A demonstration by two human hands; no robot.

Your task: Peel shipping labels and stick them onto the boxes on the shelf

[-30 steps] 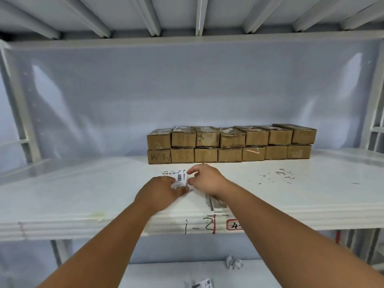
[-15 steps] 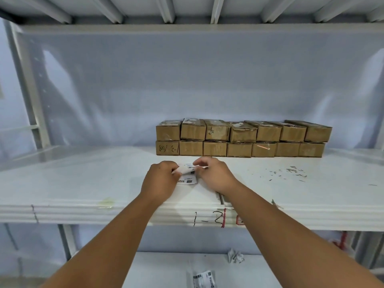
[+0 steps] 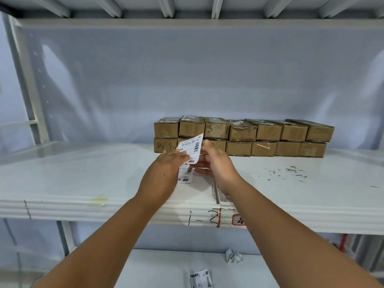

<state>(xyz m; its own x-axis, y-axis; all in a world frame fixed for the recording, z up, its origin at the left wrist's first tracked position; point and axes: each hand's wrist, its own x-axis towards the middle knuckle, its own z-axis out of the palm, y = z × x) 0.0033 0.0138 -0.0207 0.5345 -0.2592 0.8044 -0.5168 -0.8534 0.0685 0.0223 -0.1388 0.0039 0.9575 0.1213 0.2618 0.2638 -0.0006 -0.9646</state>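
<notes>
Step in hand: peeling. A label (image 3: 193,147) stands lifted off the shelf (image 3: 83,173), tilted up and printed face toward me, and appears free or nearly free of its strip (image 3: 185,176), which lies below it on the shelf with more printed labels showing. The left hand (image 3: 164,169) pinches the label at its lower left edge. The right hand (image 3: 218,165) sits just beside the label's right edge with fingers curled; blur hides whether it grips the strip or the label, so I cannot tell. The boxes (image 3: 268,134) stand in two stacked rows at the back of the shelf, directly behind the hands; the label overlaps the left end of the stack in view, though I judge it short of touching. Next move, as I judge it: clear the last of the label from the strip, keep the sticky side off the fingers, carry it forward to a bare box face and press it flat. Paper scraps (image 3: 291,172) lie on the shelf to the right, well apart from the hands.
</notes>
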